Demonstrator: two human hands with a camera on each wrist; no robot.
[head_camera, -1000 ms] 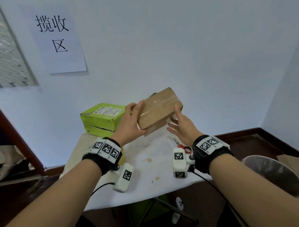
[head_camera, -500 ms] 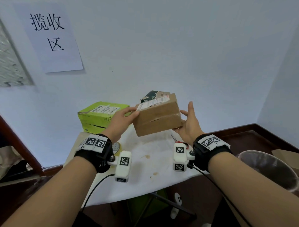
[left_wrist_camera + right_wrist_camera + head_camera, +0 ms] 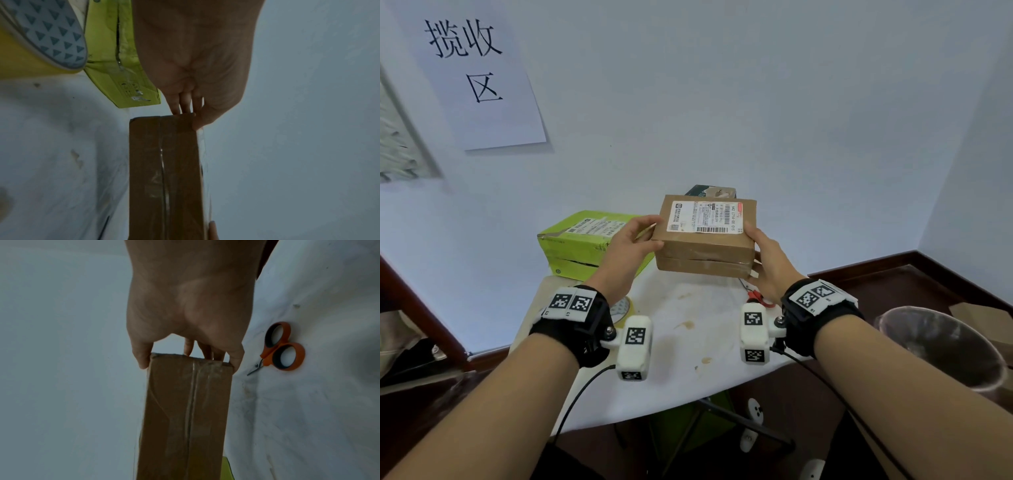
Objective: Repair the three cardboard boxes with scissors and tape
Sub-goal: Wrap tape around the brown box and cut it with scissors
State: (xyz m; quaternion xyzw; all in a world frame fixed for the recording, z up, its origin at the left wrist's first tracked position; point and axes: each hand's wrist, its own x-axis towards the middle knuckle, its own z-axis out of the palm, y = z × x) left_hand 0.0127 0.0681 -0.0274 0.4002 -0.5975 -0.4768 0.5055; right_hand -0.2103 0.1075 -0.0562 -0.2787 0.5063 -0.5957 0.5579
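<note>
I hold a brown cardboard box (image 3: 705,250) above the white table (image 3: 688,346), its shipping label facing up. My left hand (image 3: 635,240) grips its left end and my right hand (image 3: 763,253) grips its right end. Both wrist views show the near side of the brown box (image 3: 164,170) (image 3: 185,410) with clear tape along its seam. A lime-green box (image 3: 585,243) (image 3: 115,65) lies at the back left, with an open slit in its side. A dark green box (image 3: 710,191) peeks out behind the brown one. Orange scissors (image 3: 279,347) (image 3: 756,296) lie under my right hand. A yellow tape roll (image 3: 621,308) (image 3: 30,48) sits under my left wrist.
A white wall rises right behind the table, with a paper sign (image 3: 472,72) on it. A grey bin (image 3: 941,346) stands on the floor to the right. The table cloth has a few brown stains (image 3: 688,324) in the middle.
I have turned the brown box over, from its taped face tilted up to its label face up and level. Both hands shifted to its ends.
</note>
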